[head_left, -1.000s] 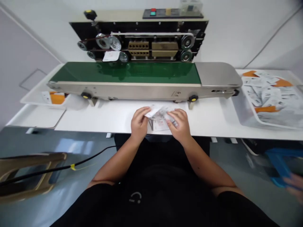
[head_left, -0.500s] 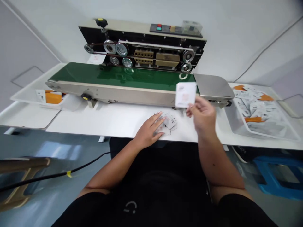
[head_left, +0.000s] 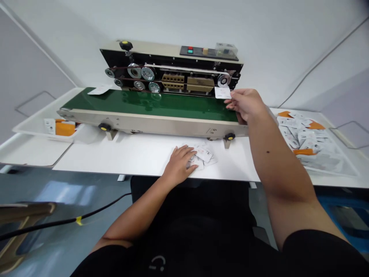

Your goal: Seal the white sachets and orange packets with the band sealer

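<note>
White sachets (head_left: 201, 156) lie in a small pile on the desk (head_left: 121, 156), under the left hand (head_left: 180, 165), whose fingers (head_left: 184, 152) rest spread on them without gripping. The right hand (head_left: 245, 104) reaches over the green conveyor belt (head_left: 150, 104). Its fingers (head_left: 233, 97) seem to pinch one white sachet (head_left: 222, 92) by the belt's far edge, beside the sealing machine (head_left: 170, 69), though the contact is hard to see.
</note>
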Action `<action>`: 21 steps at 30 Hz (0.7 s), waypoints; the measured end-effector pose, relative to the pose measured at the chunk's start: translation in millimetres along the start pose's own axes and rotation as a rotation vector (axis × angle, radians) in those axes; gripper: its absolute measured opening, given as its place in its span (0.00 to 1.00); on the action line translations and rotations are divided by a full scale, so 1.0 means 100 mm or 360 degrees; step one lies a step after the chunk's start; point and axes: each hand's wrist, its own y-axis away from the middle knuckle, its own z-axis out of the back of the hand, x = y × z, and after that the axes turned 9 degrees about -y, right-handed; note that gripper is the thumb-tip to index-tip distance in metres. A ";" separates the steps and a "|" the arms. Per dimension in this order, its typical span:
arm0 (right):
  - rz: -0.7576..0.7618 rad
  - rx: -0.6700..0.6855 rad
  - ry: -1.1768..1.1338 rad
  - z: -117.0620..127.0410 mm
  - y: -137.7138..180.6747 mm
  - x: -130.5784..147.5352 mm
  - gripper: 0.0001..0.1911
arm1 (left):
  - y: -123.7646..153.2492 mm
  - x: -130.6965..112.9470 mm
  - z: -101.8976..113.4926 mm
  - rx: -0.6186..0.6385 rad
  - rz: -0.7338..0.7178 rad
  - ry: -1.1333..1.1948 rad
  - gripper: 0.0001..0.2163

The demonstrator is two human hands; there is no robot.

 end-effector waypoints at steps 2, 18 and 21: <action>0.0417 -0.0158 0.0169 0.04 0.31 -0.08 0.10 | 0.00 0.01 0.00 -0.0022 0.0023 0.0014 0.27; 0.0733 0.0670 0.1089 -0.11 1.98 -1.49 0.24 | -0.05 0.02 -0.02 -0.0501 0.0297 0.0338 0.22; 0.0798 0.0559 0.1128 -0.10 2.00 -1.47 0.24 | 0.00 0.01 0.01 -0.0664 0.0345 0.0286 0.21</action>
